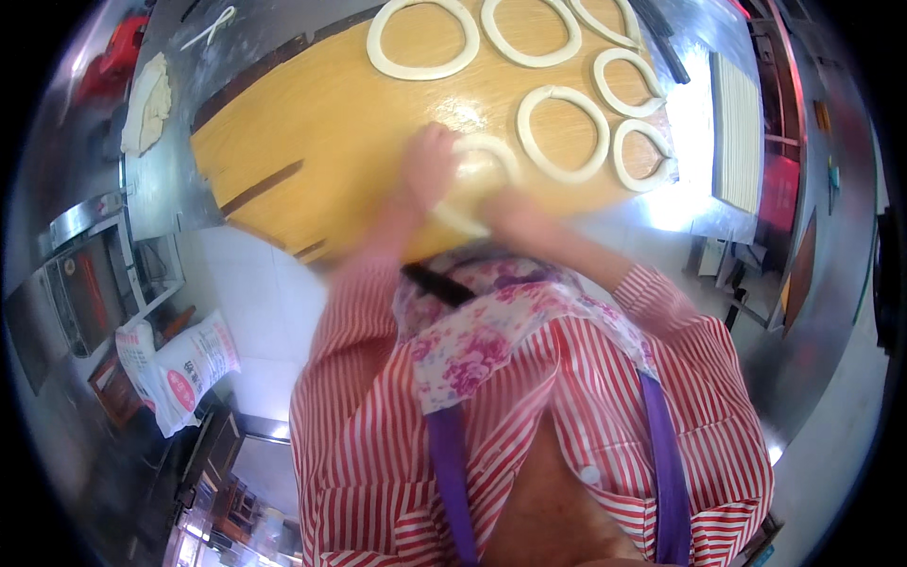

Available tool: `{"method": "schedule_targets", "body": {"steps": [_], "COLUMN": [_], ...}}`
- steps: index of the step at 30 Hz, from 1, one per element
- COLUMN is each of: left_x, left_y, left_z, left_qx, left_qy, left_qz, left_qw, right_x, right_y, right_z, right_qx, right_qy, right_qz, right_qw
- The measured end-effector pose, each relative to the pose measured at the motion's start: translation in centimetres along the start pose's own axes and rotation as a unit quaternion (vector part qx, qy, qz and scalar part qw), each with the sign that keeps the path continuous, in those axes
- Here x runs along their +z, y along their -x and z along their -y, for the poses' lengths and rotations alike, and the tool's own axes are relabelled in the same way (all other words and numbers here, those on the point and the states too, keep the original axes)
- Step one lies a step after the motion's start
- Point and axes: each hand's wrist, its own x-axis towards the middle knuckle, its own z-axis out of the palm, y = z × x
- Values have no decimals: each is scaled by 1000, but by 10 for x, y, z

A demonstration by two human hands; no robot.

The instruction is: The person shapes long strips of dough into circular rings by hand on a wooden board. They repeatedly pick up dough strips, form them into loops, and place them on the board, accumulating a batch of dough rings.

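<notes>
A pale dough ring (501, 154) lies on the yellow wooden board (312, 132), partly covered by both of my hands. At the ring's left side is my left hand (430, 168), its fingers curled in around the dough. Close to the ring's lower right edge, my right hand (510, 215) is smeared by motion, so its fingers cannot be made out. Just right of the hands rests another dough ring (524, 132). Farther back are a large ring (422, 72) and a second large one (532, 60). Two smaller rings, one (602, 83) behind the other (620, 156), sit at the board's right edge.
The board lies on a metal table (161, 194). A crumpled off-white piece (148, 106) is at its left, near a thin white tie-like item (213, 26). A ribbed pale stack (735, 132) stands right of the board. White printed sacks (194, 364) are low on the left.
</notes>
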Motion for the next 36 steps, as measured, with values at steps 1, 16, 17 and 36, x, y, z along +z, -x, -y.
{"method": "schedule_targets", "body": {"steps": [1, 16, 17, 36], "left_x": [-1, 12, 11, 6], "left_y": [2, -2, 0, 67], "left_z": [-2, -45, -48, -55], "left_qx": [6, 32, 22, 166], "left_qy": [-2, -6, 4, 31], "left_qz": [-6, -62, -77, 73], "left_qw": [1000, 998, 997, 983], "right_x": [-4, -46, -46, -38], "right_y": [2, -14, -12, 64], "right_z": [1, -42, -41, -46], "right_qx": [-7, 171, 150, 70], "right_qy": [-6, 52, 52, 65], "right_qz": [-1, -288, -321, -122], "right_qw": [1000, 941, 934, 988]}}
